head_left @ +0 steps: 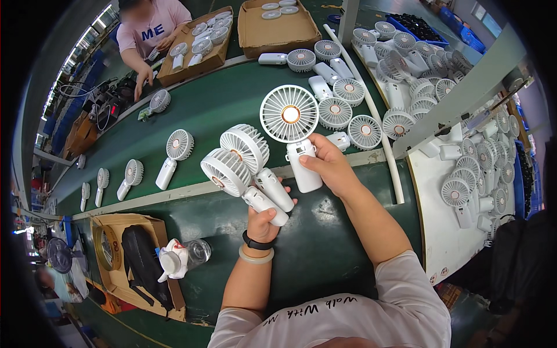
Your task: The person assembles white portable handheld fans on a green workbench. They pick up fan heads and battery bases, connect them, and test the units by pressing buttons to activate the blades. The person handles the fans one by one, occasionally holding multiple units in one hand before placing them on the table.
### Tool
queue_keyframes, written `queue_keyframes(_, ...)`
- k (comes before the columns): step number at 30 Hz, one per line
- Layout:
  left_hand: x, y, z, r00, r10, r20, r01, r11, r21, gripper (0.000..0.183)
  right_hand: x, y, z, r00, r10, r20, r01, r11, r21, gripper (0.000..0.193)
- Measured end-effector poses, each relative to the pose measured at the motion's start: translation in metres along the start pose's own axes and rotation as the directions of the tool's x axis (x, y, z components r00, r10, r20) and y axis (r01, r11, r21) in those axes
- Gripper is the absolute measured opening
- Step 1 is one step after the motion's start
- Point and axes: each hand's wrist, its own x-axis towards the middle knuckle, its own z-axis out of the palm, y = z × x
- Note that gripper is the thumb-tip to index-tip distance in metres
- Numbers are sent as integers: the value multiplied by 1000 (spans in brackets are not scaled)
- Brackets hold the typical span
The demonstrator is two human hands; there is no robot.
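My left hand (264, 223) is closed around the handles of two white handheld fans, a front one (226, 172) and one just behind it (246, 146). Their round heads lean together toward the upper left. In my right hand (333, 165) a third white handheld fan (289, 113) stands upright, its round grille with an orange-ringed centre facing me. My right thumb presses on the front of its handle near a small dark window. Both hands are above the near edge of the green conveyor belt (217, 110).
Several fans lie along the belt at left, and more cluster at its right end (335, 113). Piles of fans (481, 156) cover the white table at right. A cardboard box (139, 255) and a plastic bottle (199, 252) sit near left. Across the belt, a person (154, 35) works beside fan-filled cardboard trays.
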Motion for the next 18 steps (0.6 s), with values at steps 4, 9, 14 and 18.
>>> queue_keyframes(4,0,1,4,1000,-8,8,8,1000,-9,79,2,4,-3,1000,-6,9,7,999,-48,41)
queue_keyframes(9,0,1,2,999,-35,33,37,998,-47,78,5,9,-3,999,-3,-35,2,1000,-25,40)
queue_keyframes(14,2,4,3,986,-90,139,115,975,-189,80,3,16,-1,991,-65,-116,22,940,-342,39)
queue_keyframes(18,1,4,7,975,-108,195,144,973,-179,80,-16,8,21,952,-305,-28,180,632,-753,42)
